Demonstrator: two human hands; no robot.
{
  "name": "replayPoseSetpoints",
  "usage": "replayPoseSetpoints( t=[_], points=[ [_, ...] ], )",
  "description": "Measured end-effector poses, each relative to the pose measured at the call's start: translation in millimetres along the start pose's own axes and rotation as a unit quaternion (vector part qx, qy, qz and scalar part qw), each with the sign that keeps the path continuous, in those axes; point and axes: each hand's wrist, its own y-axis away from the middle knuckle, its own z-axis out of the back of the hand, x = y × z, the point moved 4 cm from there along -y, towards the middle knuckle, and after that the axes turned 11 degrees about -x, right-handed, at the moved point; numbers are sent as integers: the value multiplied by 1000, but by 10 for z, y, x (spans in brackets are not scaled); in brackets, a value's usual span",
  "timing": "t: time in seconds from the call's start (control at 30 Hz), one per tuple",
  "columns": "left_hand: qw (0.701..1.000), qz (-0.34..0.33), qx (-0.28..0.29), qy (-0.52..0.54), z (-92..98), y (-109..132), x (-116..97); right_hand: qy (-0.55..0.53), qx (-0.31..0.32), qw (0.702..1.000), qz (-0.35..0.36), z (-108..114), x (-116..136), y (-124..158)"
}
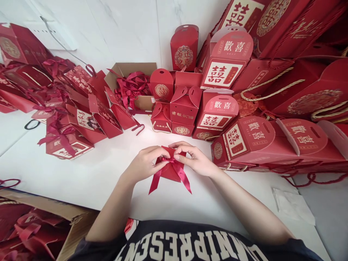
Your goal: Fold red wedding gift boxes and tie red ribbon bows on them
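A small red gift box [172, 173] stands on the white table in front of me, partly covered by my hands. Across its top runs a magenta satin ribbon [180, 173], tied in a bow with two tails hanging toward me. My left hand [149, 161] pinches the ribbon at the left of the knot, thumb and fingers closed. From the other side, my right hand [195, 157] grips the bow with thumb and index finger, its other fingers curled over the box's far edge. The loops are mostly hidden under my fingers.
An open cardboard box [141, 67] of loose ribbons stands at the back. Red gift boxes [230, 58] are stacked at right; ribboned ones [67, 139] crowd the left. A carton [77, 232] of red boxes sits lower left. Folded white paper [293, 204] lies at right.
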Motion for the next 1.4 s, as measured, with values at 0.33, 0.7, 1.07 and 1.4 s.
replayPoseSetpoints(
  t=[0.33, 0.7, 1.07, 1.4],
  points=[
    [1000, 27, 3, 15, 29, -12, -11, 123, -44, 988, 78, 60, 166, 30],
    [997, 73, 6, 24, 132, 20, 2, 147, -36, 985, 87, 18, 181, 46],
    [973, 217, 75, 19, 182, 123, -36, 214, -61, 973, 68, 100, 206, 82],
    [978, 183, 35, -97, 219, 171, -85, 338, -96, 932, 85, 144, 289, 134]
  ],
)
